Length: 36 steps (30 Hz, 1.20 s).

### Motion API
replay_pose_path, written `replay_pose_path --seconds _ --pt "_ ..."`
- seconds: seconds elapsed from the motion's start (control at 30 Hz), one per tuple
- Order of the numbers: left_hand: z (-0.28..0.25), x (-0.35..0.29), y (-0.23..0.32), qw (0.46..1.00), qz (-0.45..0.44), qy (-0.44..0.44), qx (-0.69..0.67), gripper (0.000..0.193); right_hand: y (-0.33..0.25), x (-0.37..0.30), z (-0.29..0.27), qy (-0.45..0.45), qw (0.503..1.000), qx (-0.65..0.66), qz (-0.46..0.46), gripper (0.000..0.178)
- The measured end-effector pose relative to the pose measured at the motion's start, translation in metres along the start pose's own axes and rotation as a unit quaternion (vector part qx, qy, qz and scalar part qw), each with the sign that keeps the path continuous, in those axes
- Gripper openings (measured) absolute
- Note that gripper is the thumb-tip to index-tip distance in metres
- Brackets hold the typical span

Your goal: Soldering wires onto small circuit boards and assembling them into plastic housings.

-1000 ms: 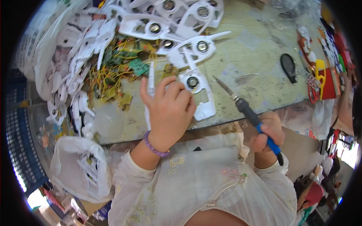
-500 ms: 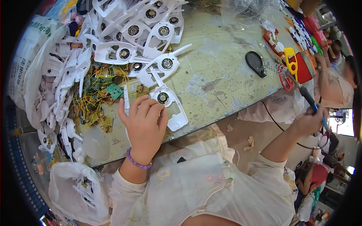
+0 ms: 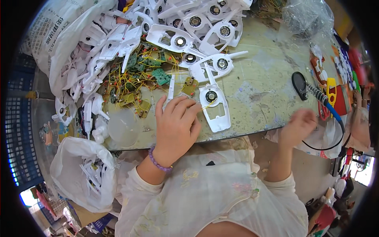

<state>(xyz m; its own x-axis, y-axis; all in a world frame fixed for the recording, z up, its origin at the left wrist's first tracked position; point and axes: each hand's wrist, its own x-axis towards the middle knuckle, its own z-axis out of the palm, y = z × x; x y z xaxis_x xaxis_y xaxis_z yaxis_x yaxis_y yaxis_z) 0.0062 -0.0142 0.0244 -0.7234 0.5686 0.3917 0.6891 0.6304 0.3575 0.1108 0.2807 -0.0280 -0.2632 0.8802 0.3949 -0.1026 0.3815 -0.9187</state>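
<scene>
My left hand (image 3: 177, 128), a purple bead bracelet at its wrist, lies bent over a white plastic casing (image 3: 171, 87) at the table's near edge; most of that casing is hidden under the palm. Close to its fingertips are a small yellow-green circuit board (image 3: 190, 85) and a yellow wire running to a speaker (image 3: 211, 96). That speaker sits in another white casing (image 3: 220, 123) just right of the hand. Off to the right, my right hand (image 3: 298, 127) is blurred by motion, with nothing visible in it. Beyond it a blue-handled soldering iron (image 3: 333, 112) rests in a coil holder (image 3: 316, 94).
White casings with speakers (image 3: 195, 21) are heaped at the back. Wired circuit boards (image 3: 130, 75) pile up left of centre. A white bag of parts (image 3: 59, 158) hangs by the near left edge. Yellow-handled cutters (image 3: 331, 91) lie far right, near clear plastic film (image 3: 308, 17).
My right hand has let go of the soldering iron, which now rests in the coil holder, and has come back leftward. The view has shifted; my left hand stays by the same casing.
</scene>
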Motion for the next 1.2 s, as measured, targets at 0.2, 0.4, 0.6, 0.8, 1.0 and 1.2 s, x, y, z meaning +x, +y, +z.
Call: replay_pose_path --seconds 0.2,0.4,0.6,0.8,1.0,1.2 --pt "-0.013 -0.003 -0.016 0.998 0.02 0.0 -0.053 0.026 -0.066 -0.026 0.094 -0.467 0.782 -0.138 -0.389 0.033" --pt "-0.008 -0.001 -0.037 0.991 0.02 -0.013 -0.13 0.031 -0.053 -0.01 0.148 -0.538 0.62 -0.125 -0.558 0.023" --pt "-0.01 0.003 -0.046 0.994 0.04 0.005 -0.099 0.023 -0.066 -0.004 0.137 -0.561 0.584 -0.12 -0.575 0.02" --pt "-0.017 0.002 -0.048 0.997 0.052 -0.001 -0.065 0.025 -0.057 -0.015 0.138 -0.605 0.573 -0.135 -0.536 0.022" --pt "-0.032 -0.005 -0.037 0.992 0.122 0.032 -0.007 0.02 -0.1 -0.001 0.14 -0.579 0.581 -0.09 -0.565 0.016" --pt "-0.032 -0.038 -0.041 0.99 0.101 0.057 0.082 0.024 -0.123 -0.009 0.148 -0.662 0.561 -0.101 -0.487 0.016"
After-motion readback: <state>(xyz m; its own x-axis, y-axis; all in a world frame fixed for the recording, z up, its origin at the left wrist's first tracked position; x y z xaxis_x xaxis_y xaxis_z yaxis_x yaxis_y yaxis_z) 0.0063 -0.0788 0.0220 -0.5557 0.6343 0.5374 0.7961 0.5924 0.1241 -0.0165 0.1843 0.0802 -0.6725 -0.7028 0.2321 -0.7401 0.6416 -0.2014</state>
